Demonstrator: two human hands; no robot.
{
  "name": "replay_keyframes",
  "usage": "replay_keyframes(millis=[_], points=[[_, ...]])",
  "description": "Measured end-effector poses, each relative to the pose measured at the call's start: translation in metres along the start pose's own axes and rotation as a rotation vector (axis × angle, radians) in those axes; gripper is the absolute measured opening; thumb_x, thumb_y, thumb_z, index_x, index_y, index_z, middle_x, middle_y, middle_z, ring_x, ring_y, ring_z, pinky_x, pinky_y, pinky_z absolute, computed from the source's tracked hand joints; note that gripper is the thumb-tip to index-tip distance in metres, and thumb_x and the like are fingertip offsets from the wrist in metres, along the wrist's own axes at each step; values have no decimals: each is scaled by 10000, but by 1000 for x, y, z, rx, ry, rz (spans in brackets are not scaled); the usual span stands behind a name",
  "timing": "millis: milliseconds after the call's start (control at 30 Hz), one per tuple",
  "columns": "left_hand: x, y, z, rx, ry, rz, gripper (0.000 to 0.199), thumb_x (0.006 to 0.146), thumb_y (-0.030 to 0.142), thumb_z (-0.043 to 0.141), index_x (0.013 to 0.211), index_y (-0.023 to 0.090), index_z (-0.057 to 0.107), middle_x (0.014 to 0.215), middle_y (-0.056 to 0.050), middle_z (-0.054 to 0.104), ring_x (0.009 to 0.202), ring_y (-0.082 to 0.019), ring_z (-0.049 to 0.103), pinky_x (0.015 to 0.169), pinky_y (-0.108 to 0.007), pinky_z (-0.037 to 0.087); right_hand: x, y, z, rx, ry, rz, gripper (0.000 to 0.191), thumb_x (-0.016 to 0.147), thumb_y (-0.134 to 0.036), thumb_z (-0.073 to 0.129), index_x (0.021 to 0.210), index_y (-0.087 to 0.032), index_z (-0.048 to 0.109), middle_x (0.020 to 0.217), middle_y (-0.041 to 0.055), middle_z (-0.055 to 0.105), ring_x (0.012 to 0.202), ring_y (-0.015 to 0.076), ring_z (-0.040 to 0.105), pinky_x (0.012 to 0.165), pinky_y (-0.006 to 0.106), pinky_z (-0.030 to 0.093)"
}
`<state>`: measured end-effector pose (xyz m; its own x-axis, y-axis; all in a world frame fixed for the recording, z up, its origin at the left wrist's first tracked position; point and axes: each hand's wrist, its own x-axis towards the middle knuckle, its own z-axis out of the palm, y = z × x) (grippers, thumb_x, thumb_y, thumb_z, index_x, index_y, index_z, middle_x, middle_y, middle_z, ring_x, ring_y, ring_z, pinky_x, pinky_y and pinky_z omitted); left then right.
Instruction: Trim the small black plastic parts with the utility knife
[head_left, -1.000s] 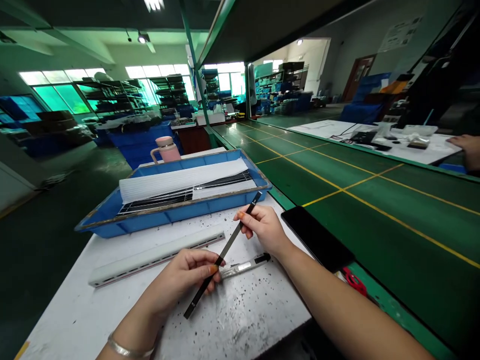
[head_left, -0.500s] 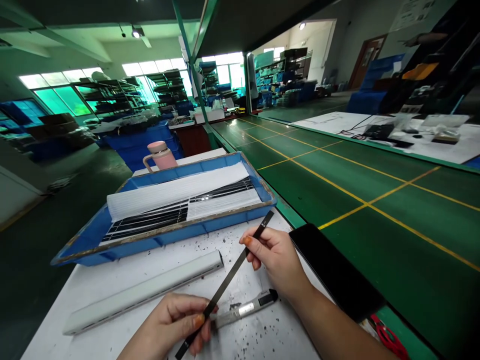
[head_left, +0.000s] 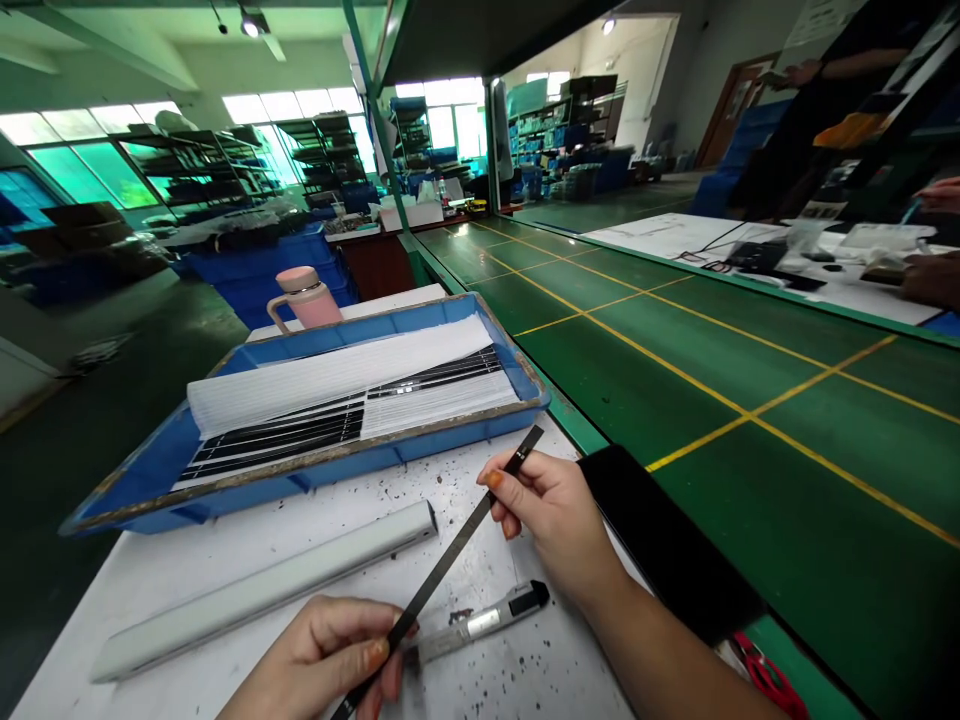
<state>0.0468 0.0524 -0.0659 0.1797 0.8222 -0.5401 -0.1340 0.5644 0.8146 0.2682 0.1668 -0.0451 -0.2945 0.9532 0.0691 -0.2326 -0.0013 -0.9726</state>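
A thin dark strip (head_left: 450, 556) slants between my two hands above the white tabletop. My left hand (head_left: 330, 650) pinches its lower end near the bottom edge of the view. Near the upper end, my right hand (head_left: 544, 510) grips the same strip between thumb and fingers. Under the strip lies a clear and grey cutter-like tool (head_left: 484, 622) with a black tip. To the left rests a long pale grey bar (head_left: 270, 590). Behind it stands a blue tray (head_left: 405, 449) holding dark strips (head_left: 281, 440) and white foam sheets (head_left: 345, 372).
A pink mug (head_left: 313, 302) stands behind the tray. At right are a black flat pad (head_left: 675, 540), red-handled scissors (head_left: 769, 680) and a green surface (head_left: 675, 360) with yellow lines. Other people's hands and a dark-clothed person show at the far right. Small dark specks dot the tabletop (head_left: 555, 690).
The view has shifted slightly, so the tray, mug and bar appear farther left. My left hand sits a little lower and farther left. Both hands keep hold of the strip.
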Motion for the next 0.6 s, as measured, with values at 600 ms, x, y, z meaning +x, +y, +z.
replay_keyframes(millis=[600], points=[[-19,3,20,131,15,371,226,757,294,777,854,90,778,741,-107,720,612,-122,570,515,-190,400,-7,19,6,-120,-324,-70,471,814,-623,635,967,-179,665,668,6,623,499,96,516,460,231,382]])
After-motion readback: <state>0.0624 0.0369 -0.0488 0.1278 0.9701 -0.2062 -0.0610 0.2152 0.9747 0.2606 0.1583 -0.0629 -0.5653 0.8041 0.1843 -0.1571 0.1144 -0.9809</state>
